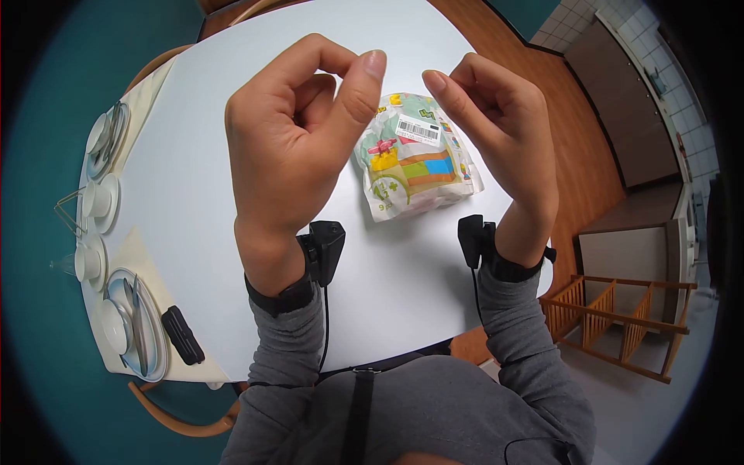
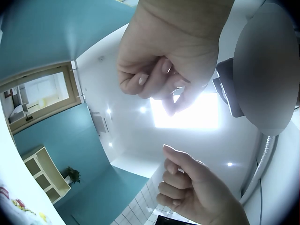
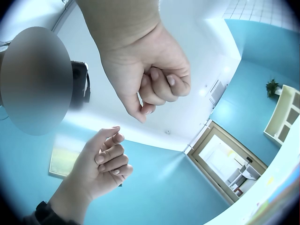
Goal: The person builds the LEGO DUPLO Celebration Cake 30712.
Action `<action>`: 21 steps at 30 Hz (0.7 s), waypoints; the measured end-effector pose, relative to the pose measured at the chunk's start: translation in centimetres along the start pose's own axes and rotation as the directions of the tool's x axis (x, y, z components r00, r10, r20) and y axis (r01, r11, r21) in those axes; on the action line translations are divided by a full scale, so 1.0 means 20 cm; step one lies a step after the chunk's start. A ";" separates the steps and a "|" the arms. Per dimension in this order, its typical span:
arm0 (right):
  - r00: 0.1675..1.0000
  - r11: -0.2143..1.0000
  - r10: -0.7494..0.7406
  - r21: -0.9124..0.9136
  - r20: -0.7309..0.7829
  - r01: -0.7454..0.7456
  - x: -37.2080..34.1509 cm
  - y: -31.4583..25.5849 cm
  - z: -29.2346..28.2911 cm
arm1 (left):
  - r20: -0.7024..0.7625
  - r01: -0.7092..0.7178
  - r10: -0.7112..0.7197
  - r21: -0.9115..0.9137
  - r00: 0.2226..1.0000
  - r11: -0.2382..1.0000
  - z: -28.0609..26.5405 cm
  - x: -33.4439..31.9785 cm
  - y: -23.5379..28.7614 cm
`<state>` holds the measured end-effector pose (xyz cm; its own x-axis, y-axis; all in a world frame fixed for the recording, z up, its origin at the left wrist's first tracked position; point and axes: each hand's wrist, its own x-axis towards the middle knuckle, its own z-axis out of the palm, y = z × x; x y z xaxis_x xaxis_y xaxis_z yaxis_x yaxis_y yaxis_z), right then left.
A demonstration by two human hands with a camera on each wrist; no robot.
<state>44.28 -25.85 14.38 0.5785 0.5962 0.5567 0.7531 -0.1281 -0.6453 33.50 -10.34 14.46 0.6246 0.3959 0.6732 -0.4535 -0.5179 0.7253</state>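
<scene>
Both hands are raised above a white table [image 1: 310,209], apart from each other. The left hand [image 1: 298,132] has its fingers curled in and the thumb against the index finger, with nothing visible in it. Curled likewise, the right hand [image 1: 508,124] holds nothing that can be seen. Beneath and between them lies a colourful plastic package [image 1: 418,167] with a barcode label; neither hand appears to touch it. The left wrist view shows the left hand [image 2: 168,56] above and the right hand [image 2: 197,187] below. In the right wrist view the right hand [image 3: 147,70] faces the left hand [image 3: 101,168].
Along the table's left edge stand plates with cutlery [image 1: 139,325], white cups [image 1: 94,200] and a black case [image 1: 183,335]. Wooden chairs [image 1: 186,422] surround the table. A wooden rack [image 1: 620,318] is at the right, near the kitchen counter.
</scene>
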 end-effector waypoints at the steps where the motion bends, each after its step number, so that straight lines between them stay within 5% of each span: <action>1: 1.000 1.000 0.004 -0.005 0.007 -0.004 0.00 0.00 0.00 | 0.003 -0.011 0.010 0.015 1.000 1.000 0.00 0.00 0.00; 7: 0.999 0.999 0.038 0.030 0.034 -0.039 -0.01 -0.04 -0.01 | 0.118 0.023 -0.039 0.134 0.992 0.991 0.04 -0.03 0.06; 12: 1.000 0.993 -0.025 0.114 0.000 0.024 -0.02 -0.03 -0.03 | 0.107 -0.187 0.167 0.212 0.980 0.959 0.13 -0.06 0.07; 15: 0.998 0.996 0.002 0.084 -0.057 0.002 -0.01 0.04 -0.12 | 0.174 -0.128 0.072 0.334 0.982 0.934 0.22 -0.11 0.06; 17: 0.993 0.996 0.076 0.059 -0.092 -0.071 -0.01 0.10 -0.14 | 0.277 -0.177 0.016 0.568 0.961 0.804 0.31 -0.19 0.03; 19: 0.994 0.996 0.087 -0.021 -0.059 -0.088 -0.04 0.24 -0.14 | 0.403 -0.333 0.082 0.605 0.911 0.723 0.38 -0.29 -0.08; 21: 0.970 0.973 0.177 -0.181 0.169 -0.146 -0.11 0.31 -0.11 | 0.437 -0.416 0.131 0.658 0.890 0.628 0.37 -0.39 -0.16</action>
<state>48.51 -29.75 10.33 0.6410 0.6896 0.3370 0.7047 -0.3548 -0.6144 34.84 -17.36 5.85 0.7743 -0.0471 0.6310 -0.1259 -0.9887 0.0807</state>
